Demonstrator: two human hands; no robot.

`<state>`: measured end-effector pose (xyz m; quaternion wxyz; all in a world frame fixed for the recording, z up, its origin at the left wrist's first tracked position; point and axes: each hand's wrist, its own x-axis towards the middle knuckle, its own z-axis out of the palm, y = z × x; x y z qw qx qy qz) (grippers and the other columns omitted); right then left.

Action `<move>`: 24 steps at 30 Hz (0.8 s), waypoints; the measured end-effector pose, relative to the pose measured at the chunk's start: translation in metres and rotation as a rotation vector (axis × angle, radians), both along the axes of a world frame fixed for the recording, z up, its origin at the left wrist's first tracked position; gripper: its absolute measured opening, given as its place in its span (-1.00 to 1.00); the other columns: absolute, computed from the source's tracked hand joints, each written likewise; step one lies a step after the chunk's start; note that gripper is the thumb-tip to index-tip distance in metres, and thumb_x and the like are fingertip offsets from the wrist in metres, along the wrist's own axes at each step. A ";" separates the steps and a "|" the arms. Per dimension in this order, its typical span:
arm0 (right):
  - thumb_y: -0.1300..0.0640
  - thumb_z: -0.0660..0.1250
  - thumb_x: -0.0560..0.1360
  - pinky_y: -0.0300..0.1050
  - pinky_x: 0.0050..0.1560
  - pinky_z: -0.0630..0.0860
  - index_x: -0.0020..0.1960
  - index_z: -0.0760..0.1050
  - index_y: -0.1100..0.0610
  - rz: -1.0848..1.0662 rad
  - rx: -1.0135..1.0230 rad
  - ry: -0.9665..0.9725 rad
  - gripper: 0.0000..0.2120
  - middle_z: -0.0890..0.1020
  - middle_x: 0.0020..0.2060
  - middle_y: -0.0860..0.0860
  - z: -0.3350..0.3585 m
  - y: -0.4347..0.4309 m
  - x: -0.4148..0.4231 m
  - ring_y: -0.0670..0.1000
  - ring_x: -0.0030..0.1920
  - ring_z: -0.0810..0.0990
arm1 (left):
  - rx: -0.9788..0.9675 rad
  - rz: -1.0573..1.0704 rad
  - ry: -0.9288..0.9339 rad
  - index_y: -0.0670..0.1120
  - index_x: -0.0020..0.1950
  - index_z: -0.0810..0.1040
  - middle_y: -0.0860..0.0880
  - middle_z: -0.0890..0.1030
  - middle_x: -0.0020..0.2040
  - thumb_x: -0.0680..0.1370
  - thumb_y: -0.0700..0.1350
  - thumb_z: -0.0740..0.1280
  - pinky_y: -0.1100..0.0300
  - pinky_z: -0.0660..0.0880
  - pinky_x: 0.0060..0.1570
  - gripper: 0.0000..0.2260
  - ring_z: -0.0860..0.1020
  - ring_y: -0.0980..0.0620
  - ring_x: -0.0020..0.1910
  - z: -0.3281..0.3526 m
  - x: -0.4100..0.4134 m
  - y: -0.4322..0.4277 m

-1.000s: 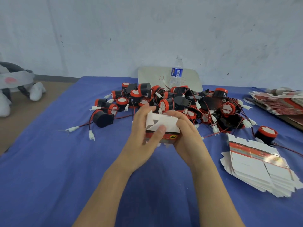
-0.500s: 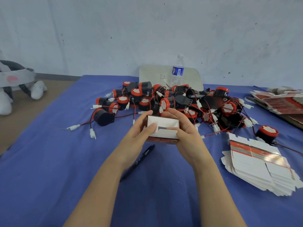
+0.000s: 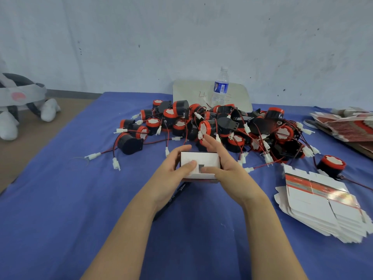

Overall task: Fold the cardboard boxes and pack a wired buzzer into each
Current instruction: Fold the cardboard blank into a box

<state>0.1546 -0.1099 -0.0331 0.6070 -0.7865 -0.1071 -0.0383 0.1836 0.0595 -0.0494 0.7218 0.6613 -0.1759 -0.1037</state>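
The left hand (image 3: pixel 171 172) grasps a small cardboard box (image 3: pixel 201 159) from its left side, fingers wrapped round the far left edge and the thumb lying flat on the white top flap. The right hand (image 3: pixel 230 170) holds the same box from the right: its thumb rests on the top flap, tip close to the left thumb, while its fingers reach along the far side, fairly straight. The box is folded up, white on top with a red band along its near lower edge, and it sits low over the table in the middle of the scene. Whether it touches the cloth cannot be told.

Just under the left wrist a black pen (image 3: pixel 175 197) lies slantwise on the cloth. Directly beyond the box is a heap of wired buzzers (image 3: pixel 224 126), black bodies with red rims, red and black leads and white plugs trailing out toward the left and right. One buzzer (image 3: pixel 332 164) lies apart at the right. Near right of it is a fanned stack of flat boxes (image 3: pixel 321 209); a second stack (image 3: pixel 347 126) lies at the far right edge.

The surface is a table covered in blue cloth (image 3: pixel 60 199). At its far edge a water bottle (image 3: pixel 221 87) stands in front of a pale board (image 3: pixel 189 93) leaning on the wall (image 3: pixel 141 37), which is whitish and speckled with marks. To the left the floor (image 3: pixel 40 136) is brown, with a plush toy (image 3: pixel 20 104) on it.
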 end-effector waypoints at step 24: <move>0.24 0.40 0.48 -0.14 0.20 0.52 0.39 0.34 -0.06 -0.137 0.095 0.154 -0.46 0.52 0.23 -0.03 -0.008 0.006 0.005 -0.03 0.19 0.53 | 0.257 0.206 -0.185 0.18 0.29 0.36 0.22 0.42 0.22 0.57 -0.18 0.27 0.48 0.43 -0.11 -0.63 0.46 0.25 0.11 0.003 -0.007 -0.008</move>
